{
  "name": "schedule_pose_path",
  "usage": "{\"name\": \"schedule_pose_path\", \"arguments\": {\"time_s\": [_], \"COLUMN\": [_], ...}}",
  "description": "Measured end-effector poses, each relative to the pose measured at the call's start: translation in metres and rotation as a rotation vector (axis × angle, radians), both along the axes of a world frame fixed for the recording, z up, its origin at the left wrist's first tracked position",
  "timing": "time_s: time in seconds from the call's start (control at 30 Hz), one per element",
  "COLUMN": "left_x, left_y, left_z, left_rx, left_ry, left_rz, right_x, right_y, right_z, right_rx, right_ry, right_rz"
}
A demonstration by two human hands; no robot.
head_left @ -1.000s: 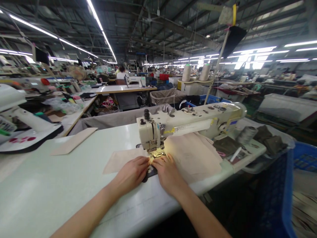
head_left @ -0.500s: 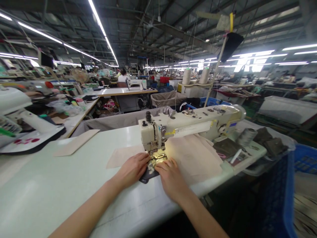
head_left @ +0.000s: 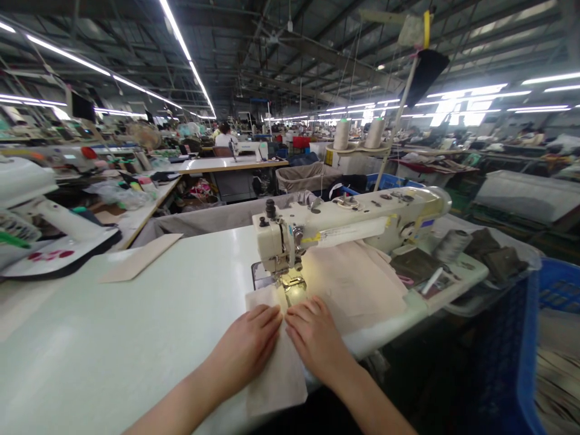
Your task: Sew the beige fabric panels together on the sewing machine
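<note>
- Fluorescent tubes (head_left: pixel 179 36) are running across the hall's ceiling, high ahead of both hands.
- Under both forearms, a pale green worktable (head_left: pixel 199 266) is spreading out leftward.
- Left hand (head_left: pixel 254 335) is resting on a beige fabric strip (head_left: pixel 281 386), its fingers bending and lying together.
- Right hand (head_left: pixel 317 338) is resting just beside it, fingertips pressing near the strip's right edge; whether either hand is pinching the cloth, I cannot tell.
- Between and below the hands, the strip is lying lengthwise, its far end reaching the presser foot area (head_left: pixel 283 281) and its near end passing the table's front edge.
- Just ahead of the hands, a flatbed industrial sewing machine (head_left: pixel 380 208) is standing, its lamp lighting the plate.
- Along its arm, a whitish paper label (head_left: pixel 353 234) is carrying faint marks, too blurred to read.
- Far ahead, another sewing machine (head_left: pixel 248 149) is showing blue lettering, too small to make out.
- Right of the right hand, a larger beige fabric piece (head_left: pixel 357 287) is lying; farther right, a grey thread cone (head_left: pixel 452 246) is tilting.
- Well left of the left hand, a beige panel (head_left: pixel 141 258) is lying flat.
</note>
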State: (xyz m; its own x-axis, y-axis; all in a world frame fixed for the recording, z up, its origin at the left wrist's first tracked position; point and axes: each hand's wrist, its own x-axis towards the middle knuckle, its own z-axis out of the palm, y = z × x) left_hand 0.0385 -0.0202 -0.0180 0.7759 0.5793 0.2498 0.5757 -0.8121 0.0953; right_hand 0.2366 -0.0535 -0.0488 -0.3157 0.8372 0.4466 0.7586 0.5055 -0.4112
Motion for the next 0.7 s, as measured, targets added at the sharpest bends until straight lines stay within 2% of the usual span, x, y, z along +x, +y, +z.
{"name": "schedule_pose_path", "arguments": {"time_s": [0.27, 0.57, 0.7], "left_x": [-0.002, -0.007, -0.007], "left_y": [0.004, 0.04, 0.048], "left_z": [-0.005, 0.0, 0.004], "left_rx": [0.031, 0.02, -0.001], "left_ry": [-0.037, -0.025, -0.014], "left_rz": [-0.019, -0.015, -0.013], "right_x": [0.004, -0.003, -0.004], "right_y": [0.0, 0.031, 0.041], "right_z": [0.001, 0.005, 0.006], "right_rx": [-0.005, -0.009, -0.004], "right_ry": [-0.058, -0.128, -0.142], "right_rz": [-0.008, -0.025, -0.03]}}
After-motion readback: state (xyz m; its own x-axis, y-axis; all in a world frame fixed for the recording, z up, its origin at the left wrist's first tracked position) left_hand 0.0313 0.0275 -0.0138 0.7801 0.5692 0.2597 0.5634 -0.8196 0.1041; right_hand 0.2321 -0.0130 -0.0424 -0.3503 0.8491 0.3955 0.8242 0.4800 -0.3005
